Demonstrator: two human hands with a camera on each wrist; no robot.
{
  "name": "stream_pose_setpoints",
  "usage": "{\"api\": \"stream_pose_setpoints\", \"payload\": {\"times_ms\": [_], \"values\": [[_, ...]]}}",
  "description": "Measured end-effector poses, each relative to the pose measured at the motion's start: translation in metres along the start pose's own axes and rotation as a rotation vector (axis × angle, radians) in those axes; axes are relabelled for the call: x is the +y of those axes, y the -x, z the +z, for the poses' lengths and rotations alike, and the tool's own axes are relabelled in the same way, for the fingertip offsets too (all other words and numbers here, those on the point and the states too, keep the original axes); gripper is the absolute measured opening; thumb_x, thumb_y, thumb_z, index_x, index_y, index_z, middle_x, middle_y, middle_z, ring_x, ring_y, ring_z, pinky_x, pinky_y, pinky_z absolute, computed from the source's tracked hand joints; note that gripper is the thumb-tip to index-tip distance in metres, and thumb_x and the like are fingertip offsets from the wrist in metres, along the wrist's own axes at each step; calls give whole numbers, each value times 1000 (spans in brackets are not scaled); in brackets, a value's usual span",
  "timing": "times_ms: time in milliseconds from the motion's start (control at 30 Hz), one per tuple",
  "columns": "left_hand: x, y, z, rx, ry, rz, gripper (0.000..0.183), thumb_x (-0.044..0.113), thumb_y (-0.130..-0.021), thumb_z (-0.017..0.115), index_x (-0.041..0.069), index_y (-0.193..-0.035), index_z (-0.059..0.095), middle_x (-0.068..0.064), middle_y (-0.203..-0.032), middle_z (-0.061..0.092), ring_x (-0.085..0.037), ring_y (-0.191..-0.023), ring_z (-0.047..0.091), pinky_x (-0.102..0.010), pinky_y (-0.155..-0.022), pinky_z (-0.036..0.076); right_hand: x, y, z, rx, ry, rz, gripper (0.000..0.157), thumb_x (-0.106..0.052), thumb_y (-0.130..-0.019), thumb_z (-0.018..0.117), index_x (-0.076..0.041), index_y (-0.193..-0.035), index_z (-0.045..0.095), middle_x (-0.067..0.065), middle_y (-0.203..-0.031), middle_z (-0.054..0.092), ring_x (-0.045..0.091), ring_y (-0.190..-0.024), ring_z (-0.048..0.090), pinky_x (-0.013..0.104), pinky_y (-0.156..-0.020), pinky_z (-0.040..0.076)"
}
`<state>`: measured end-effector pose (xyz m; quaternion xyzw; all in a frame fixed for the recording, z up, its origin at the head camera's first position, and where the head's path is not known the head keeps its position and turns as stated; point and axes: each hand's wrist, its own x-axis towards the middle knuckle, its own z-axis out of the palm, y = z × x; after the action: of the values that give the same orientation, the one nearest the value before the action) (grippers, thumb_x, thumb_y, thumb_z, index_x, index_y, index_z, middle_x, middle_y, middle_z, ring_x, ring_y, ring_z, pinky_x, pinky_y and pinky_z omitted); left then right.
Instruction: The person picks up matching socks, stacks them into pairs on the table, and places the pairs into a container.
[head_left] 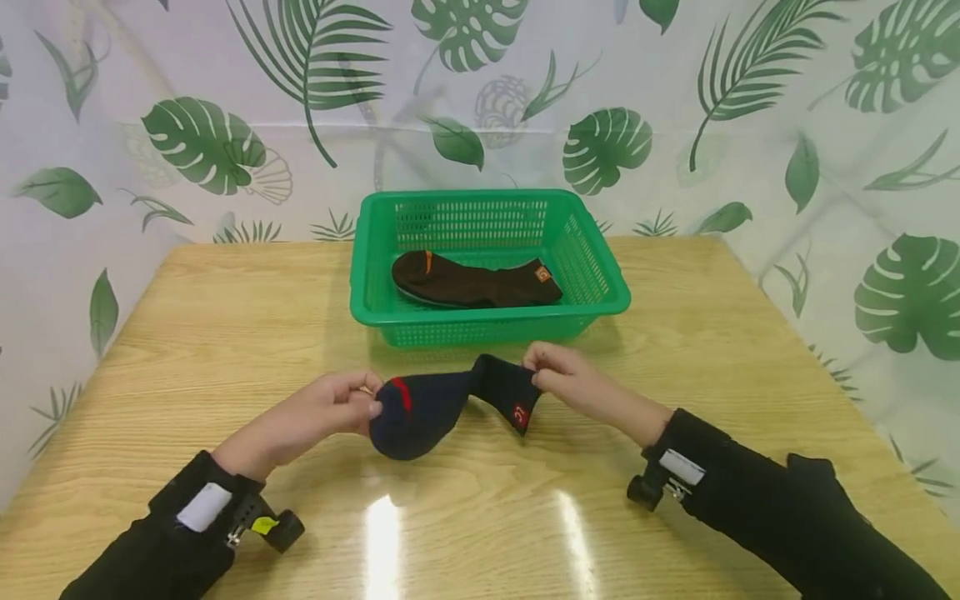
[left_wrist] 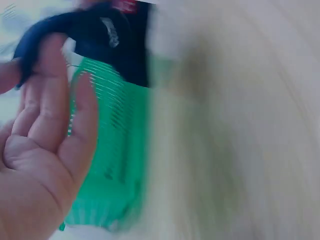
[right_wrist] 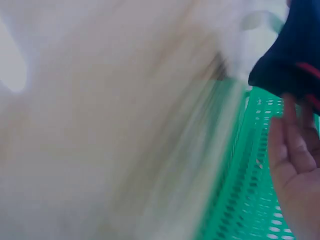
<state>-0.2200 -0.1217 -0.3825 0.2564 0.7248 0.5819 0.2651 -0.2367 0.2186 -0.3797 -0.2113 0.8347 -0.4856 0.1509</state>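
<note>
A navy sock (head_left: pixel 427 408) with a red stripe near one end and a red tag at its cuff stretches between both hands above the wooden table, its middle twisted. My left hand (head_left: pixel 341 404) pinches the striped end between thumb and fingers. At the cuff, my right hand (head_left: pixel 566 375) pinches the upper corner, and the cuff hangs down from it. The left wrist view shows the sock (left_wrist: pixel 100 35) over the left fingers, with the green basket behind. In the right wrist view the sock (right_wrist: pixel 290 55) meets the right fingertips (right_wrist: pixel 289 102).
Just beyond the hands stands a green plastic basket (head_left: pixel 491 318) with slotted walls. Inside it lie dark brown socks (head_left: pixel 472 282) with orange marks. The wooden table (head_left: pixel 247 333) runs back to a leaf-patterned cloth (head_left: pixel 300 192), which also hangs along both sides.
</note>
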Motion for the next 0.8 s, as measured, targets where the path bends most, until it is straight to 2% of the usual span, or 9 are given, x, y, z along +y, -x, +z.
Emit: {"api": "stream_pose_setpoints", "payload": {"times_ms": [67,133,233,333,467,567,667,733,800], "values": [[5,-3,-3,15,306,-42,10,9,-96,46,10,-97,56,6,-84,71,-12,-80,67,-30,-79,54,-2,-4,0,39,-347,129,10,-2,-87,36,-8,-83,44,-2,-71,46,9,-60,51,27,-59,46],[7,-8,-5,65,463,-93,14,10,-97,44,12,-96,57,7,-81,70,-10,-76,66,-27,-77,55,-2,-8,0,90,-565,247,13,-4,-90,33,-9,-86,43,-4,-73,50,9,-61,58,25,-58,50],[1,-15,-8,178,488,-202,12,9,-97,43,6,-103,53,4,-80,69,-11,-74,65,-26,-76,55,5,-13,-1,128,-551,355,11,-7,-95,34,-8,-96,45,-4,-71,49,7,-55,50,22,-52,45],[-11,-21,-11,293,247,-285,25,9,-96,46,-3,-117,43,-6,-84,69,-14,-74,67,-29,-76,56,18,-18,-4,102,-337,383,16,-8,-96,39,1,-108,44,-2,-74,48,7,-56,45,22,-52,43],[-22,-25,-13,356,-269,-302,33,12,-92,52,-4,-120,43,-21,-94,71,-18,-73,67,-33,-70,53,36,-25,-11,37,-34,321,23,-7,-94,48,8,-110,48,4,-77,53,11,-60,47,25,-53,44],[-21,-26,-8,351,-658,-243,27,11,-89,55,-2,-112,47,-19,-87,71,-19,-66,63,-34,-61,49,37,-27,-14,5,217,245,19,-9,-92,52,5,-104,56,12,-82,61,15,-61,52,29,-54,45],[-9,-25,6,361,-1025,-144,26,11,-85,60,-3,-106,52,-17,-82,66,-25,-66,60,-38,-55,50,22,-23,-8,0,542,90,17,-12,-90,56,-1,-101,64,15,-93,67,21,-74,61,37,-64,52],[0,-24,20,326,-1192,-95,35,15,-84,63,-4,-112,53,-20,-91,65,-32,-77,61,-44,-61,53,9,-17,1,-16,743,-46,20,-16,-90,58,-4,-103,66,14,-101,67,24,-86,63,40,-72,54],[8,-23,36,211,-1250,-79,49,25,-86,65,-2,-125,51,-26,-115,59,-41,-101,57,-51,-77,53,-3,-8,14,-71,851,-181,27,-20,-89,59,-5,-110,65,14,-111,65,28,-101,61,43,-84,53]]}}
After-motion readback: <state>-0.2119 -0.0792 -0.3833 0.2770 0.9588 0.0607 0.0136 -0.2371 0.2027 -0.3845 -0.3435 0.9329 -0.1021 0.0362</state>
